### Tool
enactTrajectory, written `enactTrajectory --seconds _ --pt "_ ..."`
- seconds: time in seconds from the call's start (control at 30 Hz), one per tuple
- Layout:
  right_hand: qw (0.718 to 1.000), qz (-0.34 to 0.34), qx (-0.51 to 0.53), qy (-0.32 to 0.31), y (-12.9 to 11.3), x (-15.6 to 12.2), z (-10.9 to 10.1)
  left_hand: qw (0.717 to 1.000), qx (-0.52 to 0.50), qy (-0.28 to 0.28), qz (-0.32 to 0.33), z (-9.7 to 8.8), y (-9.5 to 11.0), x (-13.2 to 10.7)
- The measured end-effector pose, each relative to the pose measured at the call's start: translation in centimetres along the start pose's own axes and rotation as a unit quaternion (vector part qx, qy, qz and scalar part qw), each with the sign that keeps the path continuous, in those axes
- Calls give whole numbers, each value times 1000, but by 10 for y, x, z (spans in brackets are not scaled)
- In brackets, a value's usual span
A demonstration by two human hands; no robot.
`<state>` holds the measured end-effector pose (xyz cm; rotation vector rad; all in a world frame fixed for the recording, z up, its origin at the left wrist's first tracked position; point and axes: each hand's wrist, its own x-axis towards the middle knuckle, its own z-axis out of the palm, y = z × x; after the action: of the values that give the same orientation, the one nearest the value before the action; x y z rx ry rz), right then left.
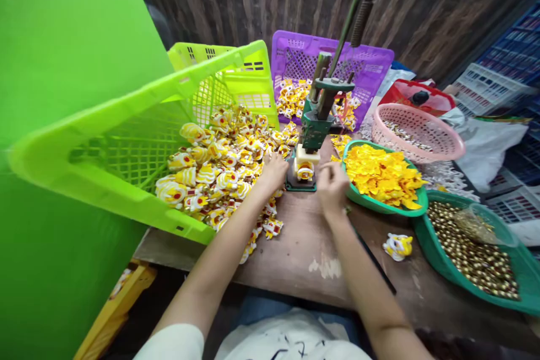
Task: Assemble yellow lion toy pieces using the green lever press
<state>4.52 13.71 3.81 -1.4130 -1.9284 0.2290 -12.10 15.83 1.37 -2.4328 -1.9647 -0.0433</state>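
Observation:
A green hand press with a long lever stands on the wooden table. A yellow-and-white toy piece sits on its base under a cream block. My left hand rests at the left of the base, fingers curled beside the piece and against the toy pile. My right hand hovers just right of the base, fingers bent inward; what it holds, if anything, is hidden.
A tipped lime crate spills the toys at left. Behind stands a purple crate. At right are a green tray of yellow pieces, a pink basket, a green tray of small metal parts, and one loose toy.

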Motion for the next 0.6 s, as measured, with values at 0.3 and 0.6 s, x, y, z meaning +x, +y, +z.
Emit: enactTrajectory --seconds 0.3,0.6 --pt "996 49 -80 0 22 -18 69 998 -30 33 -38 -20 -8 -15" --pt "951 163 259 -31 95 -104 -14 923 -361 113 -70 -36 -20 -52"
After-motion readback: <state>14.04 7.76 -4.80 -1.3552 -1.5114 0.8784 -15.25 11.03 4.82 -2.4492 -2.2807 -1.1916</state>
